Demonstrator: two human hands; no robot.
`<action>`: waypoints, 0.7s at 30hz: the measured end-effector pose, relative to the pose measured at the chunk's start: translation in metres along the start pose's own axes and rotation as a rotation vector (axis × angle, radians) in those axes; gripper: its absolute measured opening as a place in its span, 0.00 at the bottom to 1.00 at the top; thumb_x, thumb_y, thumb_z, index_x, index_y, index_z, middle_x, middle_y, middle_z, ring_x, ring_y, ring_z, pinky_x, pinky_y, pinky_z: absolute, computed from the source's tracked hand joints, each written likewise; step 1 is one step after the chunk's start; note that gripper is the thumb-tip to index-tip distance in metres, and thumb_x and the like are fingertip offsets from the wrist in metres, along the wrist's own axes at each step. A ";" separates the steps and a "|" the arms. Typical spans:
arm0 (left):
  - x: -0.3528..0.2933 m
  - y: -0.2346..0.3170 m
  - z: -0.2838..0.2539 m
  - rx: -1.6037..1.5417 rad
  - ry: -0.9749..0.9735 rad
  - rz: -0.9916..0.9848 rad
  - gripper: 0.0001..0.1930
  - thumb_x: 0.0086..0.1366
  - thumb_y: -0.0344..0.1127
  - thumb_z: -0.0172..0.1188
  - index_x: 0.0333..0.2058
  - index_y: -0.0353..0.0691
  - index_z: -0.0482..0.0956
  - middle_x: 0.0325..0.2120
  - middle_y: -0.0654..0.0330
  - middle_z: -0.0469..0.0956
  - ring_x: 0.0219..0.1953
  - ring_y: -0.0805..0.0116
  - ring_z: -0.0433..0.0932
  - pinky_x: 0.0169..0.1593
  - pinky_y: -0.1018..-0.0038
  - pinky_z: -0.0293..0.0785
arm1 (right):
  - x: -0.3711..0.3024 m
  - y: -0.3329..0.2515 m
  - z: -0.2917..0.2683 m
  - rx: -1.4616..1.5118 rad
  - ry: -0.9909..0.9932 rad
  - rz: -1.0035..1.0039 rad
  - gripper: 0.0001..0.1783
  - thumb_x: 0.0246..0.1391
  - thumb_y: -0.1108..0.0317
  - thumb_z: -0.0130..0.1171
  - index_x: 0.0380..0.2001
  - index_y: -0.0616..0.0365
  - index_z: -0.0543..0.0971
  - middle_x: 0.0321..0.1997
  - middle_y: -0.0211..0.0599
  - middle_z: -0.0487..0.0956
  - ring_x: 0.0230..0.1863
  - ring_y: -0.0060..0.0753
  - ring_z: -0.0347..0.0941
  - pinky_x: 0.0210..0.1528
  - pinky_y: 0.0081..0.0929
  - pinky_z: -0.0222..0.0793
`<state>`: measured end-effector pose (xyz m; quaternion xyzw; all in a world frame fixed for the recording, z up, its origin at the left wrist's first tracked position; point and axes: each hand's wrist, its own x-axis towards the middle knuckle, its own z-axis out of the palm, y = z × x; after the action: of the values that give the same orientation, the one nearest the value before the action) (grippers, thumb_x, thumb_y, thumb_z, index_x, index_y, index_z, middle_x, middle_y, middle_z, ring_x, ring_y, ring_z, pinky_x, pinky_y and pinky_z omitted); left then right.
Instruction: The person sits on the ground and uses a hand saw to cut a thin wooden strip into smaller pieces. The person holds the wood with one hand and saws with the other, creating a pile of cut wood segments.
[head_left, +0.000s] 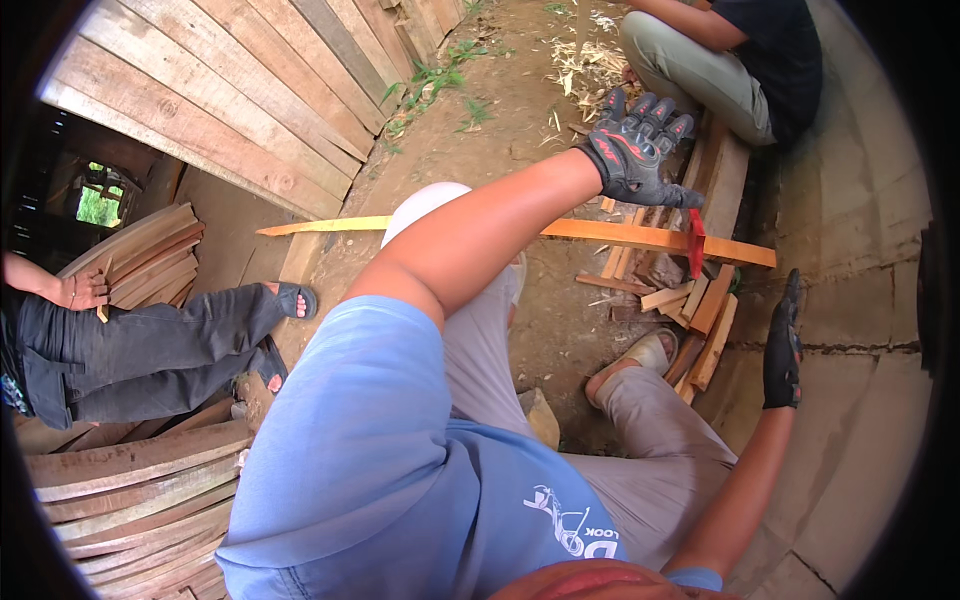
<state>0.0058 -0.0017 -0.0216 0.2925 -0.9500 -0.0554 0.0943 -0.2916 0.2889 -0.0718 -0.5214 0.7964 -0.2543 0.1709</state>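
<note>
My left hand [640, 150], in a black and grey glove with red marks, reaches out with its fingers spread. Its thumb tip comes close to the top of a red piece [697, 245] set across a long wooden strip [620, 233]; whether they touch I cannot tell. The strip runs sideways in front of me, partly hidden by my left arm and knee. Off to the right, my right hand [783, 345], in a black glove, is seen edge-on with its fingers stretched and nothing in it.
Short wood offcuts [705, 310] lie below the strip's right end. A person [710, 60] sits at the upper right by wood shavings [590, 70]. Another person [150, 340] stands at left among stacked curved boards [140, 500]. A plank wall [220, 90] rises at upper left.
</note>
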 end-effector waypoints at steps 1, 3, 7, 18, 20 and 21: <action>-0.001 0.002 0.000 0.007 0.017 0.008 0.63 0.64 0.90 0.36 0.82 0.43 0.45 0.81 0.40 0.45 0.84 0.41 0.40 0.80 0.34 0.29 | -0.001 -0.002 -0.001 -0.005 0.003 0.009 0.37 0.83 0.49 0.32 0.85 0.53 0.45 0.90 0.39 0.44 0.89 0.38 0.35 0.87 0.38 0.33; -0.002 0.006 0.000 0.000 0.047 0.012 0.63 0.63 0.90 0.37 0.82 0.46 0.45 0.81 0.40 0.46 0.84 0.40 0.40 0.79 0.31 0.29 | -0.003 -0.005 -0.002 0.000 0.007 0.025 0.38 0.82 0.48 0.34 0.85 0.52 0.45 0.90 0.40 0.44 0.89 0.39 0.35 0.87 0.38 0.33; -0.002 0.008 -0.001 -0.026 0.074 0.002 0.62 0.61 0.91 0.39 0.83 0.54 0.46 0.82 0.42 0.45 0.83 0.37 0.41 0.77 0.25 0.32 | -0.002 -0.010 -0.002 0.016 -0.001 0.049 0.40 0.81 0.46 0.37 0.85 0.51 0.45 0.90 0.41 0.44 0.89 0.41 0.35 0.87 0.39 0.34; -0.007 0.010 -0.021 -0.136 -0.055 0.086 0.49 0.64 0.76 0.60 0.75 0.50 0.67 0.68 0.40 0.74 0.69 0.41 0.75 0.69 0.48 0.73 | -0.004 -0.049 -0.009 -0.174 0.020 0.134 0.50 0.70 0.39 0.59 0.84 0.49 0.53 0.86 0.48 0.56 0.86 0.48 0.51 0.83 0.44 0.49; 0.010 0.010 -0.025 0.121 -0.401 0.048 0.36 0.68 0.67 0.60 0.61 0.43 0.82 0.51 0.45 0.87 0.54 0.45 0.86 0.62 0.56 0.79 | -0.003 -0.058 -0.015 -0.293 0.010 0.259 0.49 0.67 0.42 0.64 0.82 0.52 0.59 0.82 0.50 0.65 0.80 0.51 0.65 0.78 0.44 0.60; 0.017 0.000 -0.014 0.035 -0.302 0.043 0.33 0.69 0.65 0.60 0.56 0.41 0.85 0.48 0.45 0.88 0.52 0.45 0.86 0.60 0.56 0.79 | 0.000 -0.047 -0.019 -0.151 0.072 0.234 0.47 0.68 0.44 0.63 0.81 0.52 0.60 0.82 0.50 0.65 0.80 0.50 0.64 0.78 0.43 0.61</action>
<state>-0.0052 -0.0117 -0.0056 0.2619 -0.9602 -0.0803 -0.0538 -0.2673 0.2776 -0.0289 -0.4268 0.8743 -0.1903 0.1311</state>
